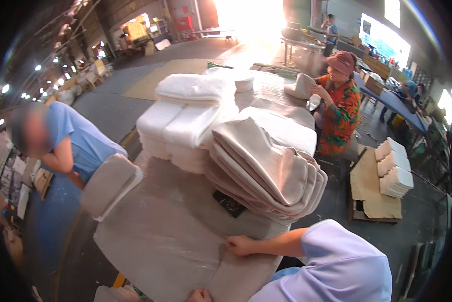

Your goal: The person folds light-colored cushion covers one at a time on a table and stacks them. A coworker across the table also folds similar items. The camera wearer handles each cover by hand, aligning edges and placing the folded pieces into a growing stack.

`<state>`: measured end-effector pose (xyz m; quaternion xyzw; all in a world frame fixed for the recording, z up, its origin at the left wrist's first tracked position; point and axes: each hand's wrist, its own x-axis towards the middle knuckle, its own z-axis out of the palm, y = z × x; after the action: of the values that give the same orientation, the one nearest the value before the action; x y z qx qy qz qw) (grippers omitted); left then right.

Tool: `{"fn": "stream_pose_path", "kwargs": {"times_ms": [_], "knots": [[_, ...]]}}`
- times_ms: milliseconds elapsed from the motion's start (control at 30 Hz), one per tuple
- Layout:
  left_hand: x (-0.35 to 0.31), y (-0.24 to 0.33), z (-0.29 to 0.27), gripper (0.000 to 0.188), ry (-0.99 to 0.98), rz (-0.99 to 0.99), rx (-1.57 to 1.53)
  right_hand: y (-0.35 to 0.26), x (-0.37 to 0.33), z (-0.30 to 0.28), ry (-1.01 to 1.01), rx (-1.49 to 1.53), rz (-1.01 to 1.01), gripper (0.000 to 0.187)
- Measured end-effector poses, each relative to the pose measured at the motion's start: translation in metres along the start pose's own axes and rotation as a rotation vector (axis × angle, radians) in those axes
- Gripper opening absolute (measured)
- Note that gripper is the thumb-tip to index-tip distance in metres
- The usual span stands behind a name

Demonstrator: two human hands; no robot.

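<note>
On the plastic-covered table lies a taupe fabric piece [242,272], with a straight edge running between my two hands. My right hand [241,245] is closed with its fingers at the far end of that edge. At the lower rim of the picture my left hand [199,296] is partly cut off; its curled fingers grip the near end of the same edge. Beyond my right hand stands a tall pile of folded beige covers [266,166]. A dark flat packet [229,203] sticks out beside the pile's base.
White padded blocks [185,118] are stacked at the table's far middle. A co-worker in blue [87,138] leans at the left beside a taupe cushion [110,183]. Another, in a patterned orange top [339,113], handles a beige piece [300,86]. White pads [394,168] sit on a pallet [369,189].
</note>
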<state>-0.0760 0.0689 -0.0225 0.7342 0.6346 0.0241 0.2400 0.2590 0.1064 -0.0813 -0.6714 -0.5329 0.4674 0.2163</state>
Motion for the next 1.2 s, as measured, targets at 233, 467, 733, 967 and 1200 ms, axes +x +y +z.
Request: {"fn": "stream_pose_path", "kwargs": {"times_ms": [233, 467, 733, 967, 1200], "knots": [[-0.058, -0.037, 0.009, 0.062, 0.078, -0.194, -0.366, -0.014, -0.115, -0.094, 0.000, -0.216, 0.243, 0.102], [-0.034, 0.035, -0.018, 0.057, -0.180, 0.027, -0.653, -0.042, -0.126, -0.116, 0.119, 0.459, 0.269, 0.112], [-0.047, 0.089, -0.050, 0.050, -0.462, 0.117, -0.850, -0.139, -0.150, -0.089, 0.142, 0.992, -0.468, 0.099], [-0.035, 0.065, -0.095, 0.045, -0.508, -0.008, -1.031, -0.139, -0.184, -0.143, -0.001, 0.422, -0.600, 0.071], [-0.006, 0.040, -0.110, 0.039, -0.878, -0.249, -1.122, -0.142, -0.188, -0.119, -0.192, -0.209, -1.075, 0.070]]}}
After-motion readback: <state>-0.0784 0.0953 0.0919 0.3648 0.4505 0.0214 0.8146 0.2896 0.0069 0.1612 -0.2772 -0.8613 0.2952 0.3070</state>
